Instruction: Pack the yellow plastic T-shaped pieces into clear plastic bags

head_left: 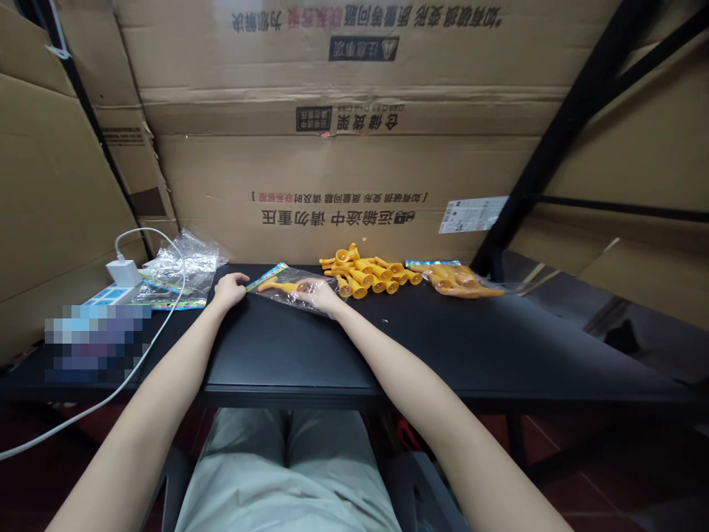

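A clear plastic bag [282, 297] with a blue-green printed header strip lies on the black table, with a yellow-orange horn-shaped piece [271, 286] inside. My right hand [320, 295] is closed around the wide end of that piece; whether its fingers are within the bag or on the film is unclear. At the strip's lower left corner, my left hand [228, 291] has curled fingers and appears to pinch the bag's edge. Just beyond my right hand sits a pile of similar yellow-orange horn-shaped pieces [368, 273], their flared ends facing me.
Filled bags of yellow-orange pieces [459, 282] lie at right. Clear bags [185, 262] are heaped at left, near a power strip [111, 295] with a white charger [123, 273] and its trailing cable [160, 332]. Cardboard [332, 162] walls the back; the table's front edge [288, 388] is near my lap.
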`<state>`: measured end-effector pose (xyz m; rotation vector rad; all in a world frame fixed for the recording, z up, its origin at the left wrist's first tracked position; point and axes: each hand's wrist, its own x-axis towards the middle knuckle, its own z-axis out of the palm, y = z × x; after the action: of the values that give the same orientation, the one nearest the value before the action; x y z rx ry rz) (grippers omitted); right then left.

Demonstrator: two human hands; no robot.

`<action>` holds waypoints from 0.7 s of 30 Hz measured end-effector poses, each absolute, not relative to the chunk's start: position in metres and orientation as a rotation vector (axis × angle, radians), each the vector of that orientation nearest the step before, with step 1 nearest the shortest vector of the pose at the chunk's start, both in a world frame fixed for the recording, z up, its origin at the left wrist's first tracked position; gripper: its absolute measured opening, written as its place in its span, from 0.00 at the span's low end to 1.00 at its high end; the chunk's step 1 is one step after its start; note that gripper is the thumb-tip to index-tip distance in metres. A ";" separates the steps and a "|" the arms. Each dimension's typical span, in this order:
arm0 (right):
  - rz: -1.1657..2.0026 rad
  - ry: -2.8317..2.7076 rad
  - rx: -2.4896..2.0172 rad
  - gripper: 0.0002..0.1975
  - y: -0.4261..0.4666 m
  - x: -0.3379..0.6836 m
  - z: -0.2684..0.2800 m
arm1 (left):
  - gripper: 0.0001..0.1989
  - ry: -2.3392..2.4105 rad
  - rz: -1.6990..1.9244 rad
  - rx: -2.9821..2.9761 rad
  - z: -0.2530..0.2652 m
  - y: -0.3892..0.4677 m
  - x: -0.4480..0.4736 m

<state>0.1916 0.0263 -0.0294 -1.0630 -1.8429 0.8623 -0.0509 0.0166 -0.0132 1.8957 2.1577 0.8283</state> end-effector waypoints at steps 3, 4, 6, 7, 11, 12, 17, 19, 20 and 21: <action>0.897 -1.802 -1.061 0.14 0.026 0.193 -0.029 | 0.26 2.156 0.723 1.971 -0.015 0.014 -0.050; 0.914 -1.786 -1.063 0.14 0.025 0.194 -0.028 | 0.25 2.143 0.709 2.010 -0.015 0.014 -0.049; 0.937 -1.758 -1.067 0.14 0.024 0.195 -0.027 | 0.23 2.131 0.694 2.078 -0.015 0.013 -0.048; 0.942 -1.747 -1.067 0.14 0.024 0.195 -0.027 | 0.21 2.138 0.679 2.092 -0.015 0.012 -0.048; 0.936 -1.723 -1.078 0.14 0.026 0.196 -0.026 | 0.18 2.177 0.595 2.055 -0.012 0.012 -0.047; 0.921 -1.717 -1.088 0.13 0.027 0.197 -0.027 | 0.18 2.180 0.585 2.051 -0.012 0.012 -0.047; 0.817 -1.697 -1.120 0.13 0.033 0.199 -0.031 | 0.19 2.163 0.565 2.070 -0.011 0.013 -0.048; 0.816 -1.681 -1.132 0.14 0.034 0.199 -0.031 | 0.19 2.152 0.550 2.084 -0.011 0.012 -0.048; 0.815 -1.667 -1.148 0.14 0.034 0.199 -0.031 | 0.18 2.150 0.540 2.100 -0.010 0.012 -0.047; 0.814 -1.650 -1.168 0.14 0.034 0.199 -0.030 | 0.18 2.153 0.528 2.120 -0.010 0.011 -0.046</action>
<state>0.1987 0.0343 -0.0304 -1.1685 -1.6499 0.8135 -0.0462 0.0112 -0.0101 2.1202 2.1525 0.5277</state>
